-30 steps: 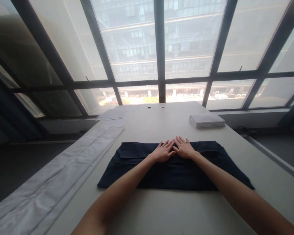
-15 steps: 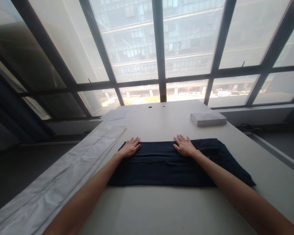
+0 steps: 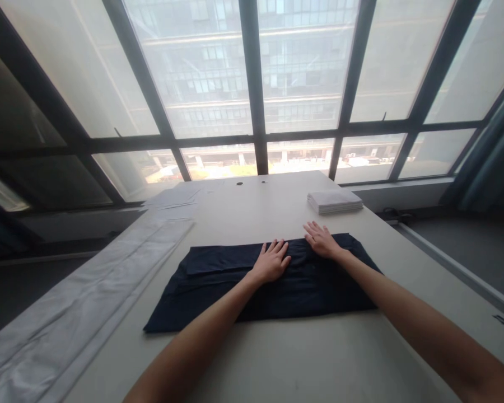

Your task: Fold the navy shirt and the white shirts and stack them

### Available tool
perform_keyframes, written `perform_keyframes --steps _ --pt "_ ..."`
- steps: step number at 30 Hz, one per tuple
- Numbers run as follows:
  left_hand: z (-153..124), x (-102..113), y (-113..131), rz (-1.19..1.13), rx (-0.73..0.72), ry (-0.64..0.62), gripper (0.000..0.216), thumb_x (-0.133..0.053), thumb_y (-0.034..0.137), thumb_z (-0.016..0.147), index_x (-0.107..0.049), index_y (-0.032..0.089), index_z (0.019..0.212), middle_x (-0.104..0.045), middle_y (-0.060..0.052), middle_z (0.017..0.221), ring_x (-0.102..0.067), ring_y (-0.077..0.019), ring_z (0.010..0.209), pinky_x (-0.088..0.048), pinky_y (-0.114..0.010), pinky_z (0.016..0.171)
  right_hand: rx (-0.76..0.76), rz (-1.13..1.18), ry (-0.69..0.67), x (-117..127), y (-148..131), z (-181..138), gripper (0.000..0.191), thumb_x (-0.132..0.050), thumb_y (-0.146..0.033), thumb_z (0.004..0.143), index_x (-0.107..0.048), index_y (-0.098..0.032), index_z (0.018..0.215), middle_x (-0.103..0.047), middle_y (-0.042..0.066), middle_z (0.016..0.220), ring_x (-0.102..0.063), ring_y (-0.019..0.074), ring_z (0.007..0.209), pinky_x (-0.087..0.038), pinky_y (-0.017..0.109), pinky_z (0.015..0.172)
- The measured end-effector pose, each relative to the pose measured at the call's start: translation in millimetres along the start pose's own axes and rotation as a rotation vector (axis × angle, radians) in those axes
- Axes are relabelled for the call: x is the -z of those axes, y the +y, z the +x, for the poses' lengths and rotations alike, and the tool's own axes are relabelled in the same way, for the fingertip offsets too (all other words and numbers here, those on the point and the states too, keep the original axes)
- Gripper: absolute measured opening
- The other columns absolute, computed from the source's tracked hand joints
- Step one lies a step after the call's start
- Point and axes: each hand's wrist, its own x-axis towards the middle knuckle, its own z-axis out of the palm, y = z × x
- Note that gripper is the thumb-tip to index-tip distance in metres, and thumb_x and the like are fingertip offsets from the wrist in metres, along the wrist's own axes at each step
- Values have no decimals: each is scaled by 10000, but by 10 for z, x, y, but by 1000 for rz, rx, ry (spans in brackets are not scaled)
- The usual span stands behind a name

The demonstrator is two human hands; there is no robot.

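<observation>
A dark navy folded cloth (image 3: 285,291), which looks like a garment, lies across the white table in front of me. My left hand (image 3: 272,261) rests flat on the middle of it, fingers spread toward its far edge. Just to the right, my right hand (image 3: 320,239) is also laid out flat with the fingers stretched, its fingertips reaching past the far edge. Neither hand grips anything. Some wrinkles run across the cloth, and my forearms cover parts of its near side.
Long white fabric (image 3: 88,296) runs along the left side of the table (image 3: 252,212). Paper sheets (image 3: 172,198) lie at the far left, and a stack of folded white cloth (image 3: 335,202) sits at the far right. Tall windows stand behind.
My left hand has moved right, from the cloth's left end to its middle, nearer my right hand. The view has shifted to the right.
</observation>
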Motion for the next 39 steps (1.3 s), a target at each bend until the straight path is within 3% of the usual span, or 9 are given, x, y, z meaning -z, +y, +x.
perform_keyframes --steps 3,6,11,15,22,25,28,34,39 --pt "-22 17 -21 4 5 6 618 -247 523 1024 -279 229 1567 -214 -59 1644 -149 -283 1520 -133 -554 1208 -50 -50 -38 62 378 -209 645 -272 -507 1002 -328 -171 1549 -191 123 1646 -104 285 1526 -47 580 1200" --pt "-8 24 -9 0 17 -2 618 -270 519 1018 -288 232 1565 -216 -53 1644 -151 -279 1520 -132 -550 1211 -82 -91 -58 82 528 -291 656 -284 -525 996 -325 -175 1549 -207 126 1642 -119 287 1524 -59 591 1195" --pt "0 12 -2 4 12 8 621 -264 516 1020 -287 221 1565 -217 -58 1643 -159 -278 1518 -137 -553 1209 -161 -127 1 50 342 -180 635 -161 -467 1022 -258 -158 1568 -175 139 1650 -100 273 1527 -100 596 1189" --pt "-21 1 -1 -3 6 16 621 -260 530 1019 -284 234 1564 -227 -55 1642 -165 -275 1517 -143 -551 1210 -149 -121 -20 -20 195 -180 631 -205 -528 1014 -323 -213 1548 -223 117 1642 -157 271 1517 -140 593 1185" --pt "-60 73 -116 -67 -4 -48 637 -191 604 1016 -245 298 1573 -190 -17 1651 -115 -257 1528 -82 -602 1198 -146 -119 -24 -58 218 -253 625 -196 -533 1016 -337 -225 1541 -232 93 1641 -181 244 1514 -138 573 1195" --pt "-210 196 -392 -70 36 -123 628 -168 627 1011 -219 355 1574 -138 8 1658 -71 -279 1531 -51 -648 1175 -141 -119 -24 -56 223 -244 625 -197 -535 1015 -345 -224 1537 -240 90 1639 -188 243 1512 -149 571 1194" --pt "-525 335 -854 -26 120 -132 615 -164 625 1012 -213 375 1573 -125 13 1658 -64 -289 1531 -46 -651 1169 -136 -115 -19 -64 227 -231 629 -199 -541 1012 -354 -226 1533 -247 92 1637 -199 246 1510 -161 573 1191" --pt "-1322 523 -1823 109 485 -50 617 -189 572 1022 -255 301 1573 -160 -20 1653 -143 -305 1519 -132 -650 1163 -127 -100 -7 -92 246 -219 624 -202 -551 1005 -375 -243 1521 -260 92 1634 -211 259 1506 -176 587 1182" --pt "-1544 640 -2043 123 572 -39 600 -187 510 1034 -300 250 1563 -209 -61 1642 -180 -341 1506 -196 -654 1146 -125 -83 3 -83 239 -236 628 -216 -549 1003 -368 -235 1526 -263 95 1633 -214 256 1504 -162 575 1188"
